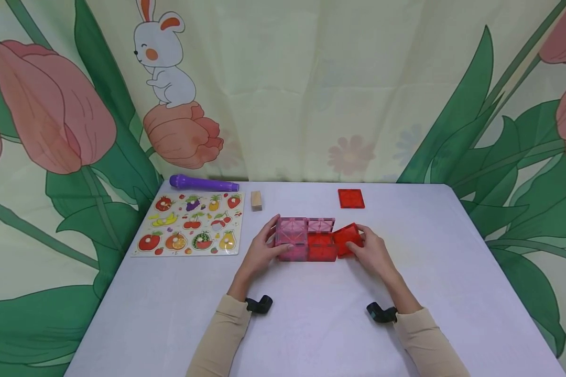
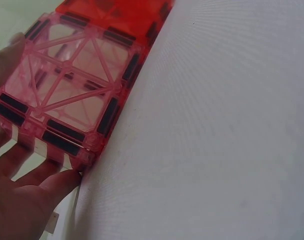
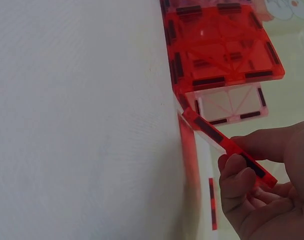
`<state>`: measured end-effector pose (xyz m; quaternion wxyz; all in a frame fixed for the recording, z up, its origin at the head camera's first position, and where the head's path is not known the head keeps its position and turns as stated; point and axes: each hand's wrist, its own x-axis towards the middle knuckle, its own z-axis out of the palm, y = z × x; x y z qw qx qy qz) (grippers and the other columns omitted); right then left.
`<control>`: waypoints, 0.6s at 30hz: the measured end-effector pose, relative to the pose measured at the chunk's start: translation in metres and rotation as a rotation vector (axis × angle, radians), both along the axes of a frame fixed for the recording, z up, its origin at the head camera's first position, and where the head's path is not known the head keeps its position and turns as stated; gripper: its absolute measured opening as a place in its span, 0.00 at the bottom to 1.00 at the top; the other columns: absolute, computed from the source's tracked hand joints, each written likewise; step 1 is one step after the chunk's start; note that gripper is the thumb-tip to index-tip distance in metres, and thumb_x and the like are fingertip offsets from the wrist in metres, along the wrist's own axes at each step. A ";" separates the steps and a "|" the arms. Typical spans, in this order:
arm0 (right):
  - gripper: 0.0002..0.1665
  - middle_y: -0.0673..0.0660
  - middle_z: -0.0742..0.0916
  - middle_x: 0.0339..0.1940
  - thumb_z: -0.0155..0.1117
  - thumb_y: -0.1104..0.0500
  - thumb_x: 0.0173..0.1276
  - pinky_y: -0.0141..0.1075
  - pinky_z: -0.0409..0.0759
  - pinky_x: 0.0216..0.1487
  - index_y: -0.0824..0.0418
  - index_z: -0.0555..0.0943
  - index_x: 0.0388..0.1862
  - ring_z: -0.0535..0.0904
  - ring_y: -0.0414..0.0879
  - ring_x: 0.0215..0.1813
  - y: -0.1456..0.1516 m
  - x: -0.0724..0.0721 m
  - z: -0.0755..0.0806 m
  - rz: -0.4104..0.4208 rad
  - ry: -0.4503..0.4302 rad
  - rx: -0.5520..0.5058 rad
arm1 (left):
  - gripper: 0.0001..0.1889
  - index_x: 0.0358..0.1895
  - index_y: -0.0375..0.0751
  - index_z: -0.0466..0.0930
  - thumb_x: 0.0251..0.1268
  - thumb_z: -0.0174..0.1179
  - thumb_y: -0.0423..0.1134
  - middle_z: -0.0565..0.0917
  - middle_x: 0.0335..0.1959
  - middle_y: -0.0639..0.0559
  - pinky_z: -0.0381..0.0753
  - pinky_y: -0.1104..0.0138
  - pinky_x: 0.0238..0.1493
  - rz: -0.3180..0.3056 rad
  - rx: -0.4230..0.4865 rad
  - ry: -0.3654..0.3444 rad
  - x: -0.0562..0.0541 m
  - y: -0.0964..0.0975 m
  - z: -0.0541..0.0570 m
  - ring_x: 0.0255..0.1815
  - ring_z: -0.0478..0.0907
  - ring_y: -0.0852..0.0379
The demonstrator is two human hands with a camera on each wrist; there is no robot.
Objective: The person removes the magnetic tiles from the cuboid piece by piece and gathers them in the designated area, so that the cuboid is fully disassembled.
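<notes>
A low box-like structure of see-through magnetic tiles stands mid-table, with a pink square tile (image 2: 67,65) at its left end and a red square tile (image 3: 227,45) beside it on the right. Behind the red part, a smaller pink tile (image 1: 320,225) stands up. My left hand (image 1: 263,250) grips the pink end from the left, its fingers around that side. In my right hand (image 1: 373,252), a loose red magnetic tile (image 1: 346,239) is pinched between thumb and fingers. That tile is tilted, its left edge right at the structure's right end.
Another red tile (image 1: 351,199) lies flat at the back of the white table (image 1: 311,324). A fruit puzzle board (image 1: 203,214), a purple toy microphone (image 1: 203,183) and a small wooden block (image 1: 257,201) are at the back left. A printed curtain (image 1: 283,104) hangs behind the table.
</notes>
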<state>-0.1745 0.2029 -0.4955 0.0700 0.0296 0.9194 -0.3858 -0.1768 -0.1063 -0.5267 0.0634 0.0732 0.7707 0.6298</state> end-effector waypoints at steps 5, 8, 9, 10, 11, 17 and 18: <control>0.40 0.73 0.76 0.66 0.62 0.56 0.72 0.53 0.86 0.55 0.68 0.59 0.76 0.74 0.65 0.65 0.005 0.000 -0.001 -0.020 0.021 -0.012 | 0.48 0.79 0.62 0.56 0.57 0.74 0.45 0.61 0.79 0.61 0.66 0.51 0.76 -0.004 0.010 -0.009 0.000 0.001 0.000 0.80 0.58 0.49; 0.39 0.72 0.76 0.66 0.61 0.56 0.73 0.53 0.86 0.56 0.68 0.58 0.76 0.74 0.65 0.65 0.008 0.000 -0.001 -0.035 0.023 -0.023 | 0.48 0.79 0.61 0.56 0.57 0.74 0.43 0.61 0.79 0.61 0.67 0.52 0.76 0.001 0.013 -0.021 0.000 0.001 0.000 0.80 0.58 0.50; 0.39 0.72 0.76 0.66 0.61 0.56 0.73 0.54 0.85 0.57 0.68 0.59 0.76 0.74 0.65 0.65 0.009 0.000 -0.001 -0.041 0.024 -0.025 | 0.48 0.79 0.61 0.56 0.57 0.74 0.43 0.61 0.79 0.62 0.67 0.52 0.76 0.005 0.012 -0.023 0.000 0.002 0.000 0.80 0.58 0.50; 0.39 0.72 0.76 0.66 0.61 0.56 0.73 0.54 0.85 0.57 0.68 0.59 0.76 0.74 0.65 0.66 0.010 0.000 0.000 -0.047 0.025 -0.027 | 0.48 0.79 0.61 0.56 0.57 0.74 0.42 0.61 0.79 0.61 0.67 0.52 0.76 0.009 0.010 -0.024 0.000 0.002 -0.001 0.80 0.59 0.50; 0.39 0.72 0.76 0.67 0.61 0.56 0.73 0.54 0.85 0.58 0.68 0.59 0.76 0.73 0.65 0.66 0.011 -0.001 0.000 -0.055 0.024 -0.030 | 0.48 0.79 0.61 0.56 0.57 0.74 0.41 0.61 0.79 0.61 0.68 0.52 0.76 0.013 0.008 -0.023 0.000 0.002 -0.001 0.80 0.59 0.50; 0.41 0.73 0.72 0.70 0.62 0.54 0.72 0.56 0.82 0.61 0.68 0.58 0.77 0.70 0.66 0.70 0.020 -0.004 0.001 -0.106 0.009 -0.038 | 0.47 0.79 0.62 0.56 0.59 0.72 0.39 0.61 0.79 0.58 0.67 0.51 0.76 0.039 -0.015 -0.029 0.001 0.004 0.001 0.80 0.59 0.48; 0.41 0.73 0.72 0.71 0.62 0.54 0.72 0.56 0.82 0.61 0.68 0.58 0.77 0.69 0.66 0.70 0.022 -0.005 0.001 -0.112 0.006 -0.038 | 0.47 0.79 0.62 0.56 0.59 0.73 0.41 0.61 0.79 0.58 0.67 0.51 0.76 0.035 -0.017 -0.027 0.001 0.003 0.001 0.80 0.58 0.48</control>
